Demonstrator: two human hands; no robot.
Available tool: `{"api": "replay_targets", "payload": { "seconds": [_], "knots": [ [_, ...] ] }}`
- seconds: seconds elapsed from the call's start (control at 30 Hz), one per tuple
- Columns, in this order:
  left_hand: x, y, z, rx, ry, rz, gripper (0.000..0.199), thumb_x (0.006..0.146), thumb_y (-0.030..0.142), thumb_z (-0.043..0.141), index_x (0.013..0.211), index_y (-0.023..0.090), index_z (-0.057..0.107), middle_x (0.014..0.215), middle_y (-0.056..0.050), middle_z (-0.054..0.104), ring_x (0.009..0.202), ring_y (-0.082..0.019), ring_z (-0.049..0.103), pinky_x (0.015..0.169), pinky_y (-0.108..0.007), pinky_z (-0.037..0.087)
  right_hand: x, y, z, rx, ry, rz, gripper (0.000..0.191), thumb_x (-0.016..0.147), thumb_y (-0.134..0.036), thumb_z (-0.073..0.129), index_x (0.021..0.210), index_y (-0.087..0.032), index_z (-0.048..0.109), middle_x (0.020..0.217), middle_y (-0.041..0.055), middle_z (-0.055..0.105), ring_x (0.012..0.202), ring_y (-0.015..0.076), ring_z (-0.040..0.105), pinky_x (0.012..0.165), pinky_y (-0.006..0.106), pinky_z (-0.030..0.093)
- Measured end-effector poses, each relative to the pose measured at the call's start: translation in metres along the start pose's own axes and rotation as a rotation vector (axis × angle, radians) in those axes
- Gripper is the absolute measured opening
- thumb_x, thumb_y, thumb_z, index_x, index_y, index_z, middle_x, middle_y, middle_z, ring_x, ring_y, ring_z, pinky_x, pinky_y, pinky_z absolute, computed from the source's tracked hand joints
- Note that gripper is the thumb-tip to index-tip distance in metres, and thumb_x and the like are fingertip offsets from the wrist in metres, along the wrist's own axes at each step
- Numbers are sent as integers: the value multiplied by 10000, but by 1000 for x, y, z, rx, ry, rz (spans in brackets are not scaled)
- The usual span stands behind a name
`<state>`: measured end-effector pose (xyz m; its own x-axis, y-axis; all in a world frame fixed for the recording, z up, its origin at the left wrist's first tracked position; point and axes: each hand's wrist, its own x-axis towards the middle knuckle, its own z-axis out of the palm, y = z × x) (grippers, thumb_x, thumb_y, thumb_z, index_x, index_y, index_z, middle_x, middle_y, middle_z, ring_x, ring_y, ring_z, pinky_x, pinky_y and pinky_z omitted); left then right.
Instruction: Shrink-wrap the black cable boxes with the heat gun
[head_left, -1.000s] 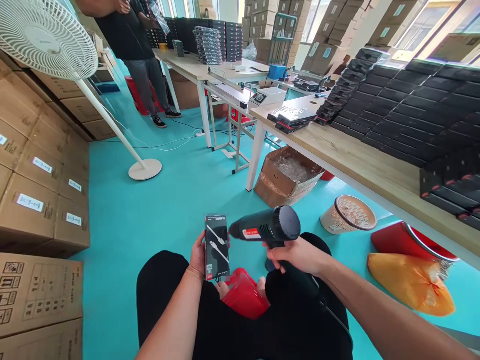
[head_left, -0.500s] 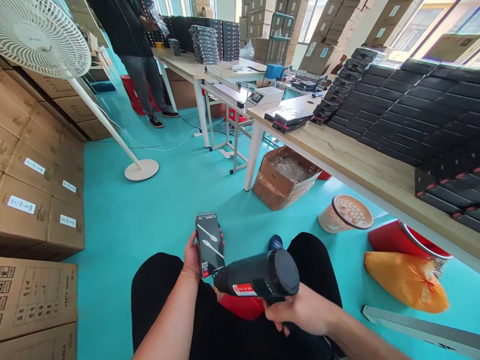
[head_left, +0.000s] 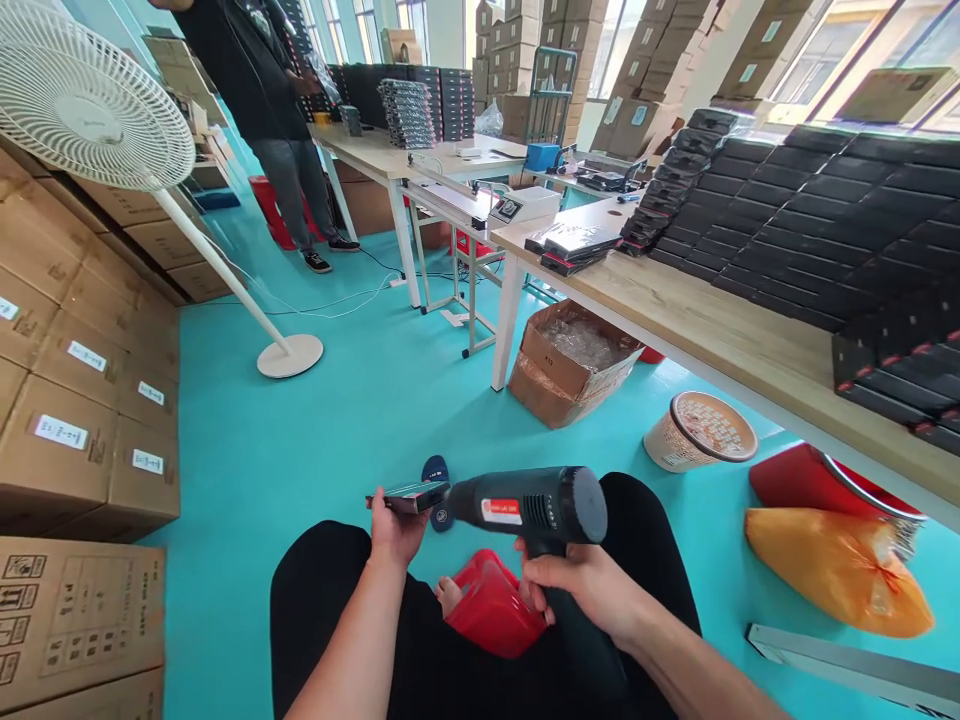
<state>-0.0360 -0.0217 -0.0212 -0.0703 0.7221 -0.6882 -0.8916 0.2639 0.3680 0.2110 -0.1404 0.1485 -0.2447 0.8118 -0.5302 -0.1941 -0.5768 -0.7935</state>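
Note:
In my left hand (head_left: 397, 537) is a slim black cable box (head_left: 409, 499), tilted so that mostly its edge shows, with clear film glinting on top. My right hand (head_left: 589, 587) grips the handle of a dark heat gun (head_left: 536, 507) with a red label. The nozzle points left at the box's right end, very close to it; I cannot tell whether they touch. Below the gun, between my knees, is a red plastic stool (head_left: 496, 605).
A white fan (head_left: 289, 356) and stacked cartons (head_left: 112, 440) stand left. On the right, a wooden-topped table (head_left: 697, 300) bears many black boxes (head_left: 795, 220). Beneath and beside it are an open carton (head_left: 555, 375), a bin (head_left: 675, 440) and an orange bag (head_left: 832, 570). Another person (head_left: 270, 120) stands far back.
My left hand has tipped the box from face-up toward me to nearly edge-on. The heat gun has risen slightly, its nozzle now at the box's right end. My view has shifted slightly.

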Motion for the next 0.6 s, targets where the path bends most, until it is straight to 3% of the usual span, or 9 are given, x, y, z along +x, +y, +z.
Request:
{"api": "replay_targets", "payload": {
  "seconds": [0.1, 0.23, 0.33, 0.4, 0.5, 0.6],
  "knots": [
    [1, -2, -3, -21, -21, 15, 353, 1010, 428, 404, 1038, 192, 664, 756, -69, 717, 672, -241, 710, 656, -379, 605, 3, -7, 6, -52, -71, -34, 227, 695, -344, 738, 791, -162, 642, 537, -17, 589, 527, 159, 522, 574, 330, 436],
    [-2, -4, -2, 21, -42, 34, 396, 1019, 448, 369, 1067, 198, 672, 781, -71, 721, 723, -256, 720, 711, -431, 614, 7, -14, 9, -90, 34, -19, 213, 696, -297, 684, 862, -175, 632, 518, -41, 573, 509, 162, 520, 557, 323, 418],
    [-4, -6, 0, 56, -4, 22, 420, 1020, 442, 359, 1010, 174, 682, 695, -67, 687, 636, -244, 690, 635, -399, 601, 10, -16, 8, -154, -88, -17, 91, 695, -260, 648, 700, -175, 616, 514, -24, 559, 505, 153, 507, 549, 320, 401],
    [-4, -8, 0, 64, 12, 35, 439, 1022, 448, 346, 1020, 171, 686, 691, -67, 686, 640, -244, 692, 619, -393, 597, 11, -16, 7, -193, -85, -68, 126, 705, -244, 626, 608, -185, 570, 516, -17, 549, 506, 144, 498, 552, 318, 396],
    [-2, -9, -1, 52, 23, 33, 431, 1020, 459, 348, 1028, 192, 686, 715, -59, 695, 681, -246, 707, 647, -404, 606, 12, -16, 8, -164, 2, -27, 80, 690, -233, 630, 749, -192, 597, 505, -41, 556, 491, 152, 506, 545, 315, 401],
    [3, -8, -5, 9, 62, 10, 390, 1014, 440, 372, 902, 205, 662, 614, -30, 636, 599, -217, 670, 626, -356, 597, 13, -13, 12, -148, -93, 10, 93, 675, -241, 655, 729, -185, 603, 504, -31, 573, 492, 152, 515, 549, 314, 414]
  ]
}}
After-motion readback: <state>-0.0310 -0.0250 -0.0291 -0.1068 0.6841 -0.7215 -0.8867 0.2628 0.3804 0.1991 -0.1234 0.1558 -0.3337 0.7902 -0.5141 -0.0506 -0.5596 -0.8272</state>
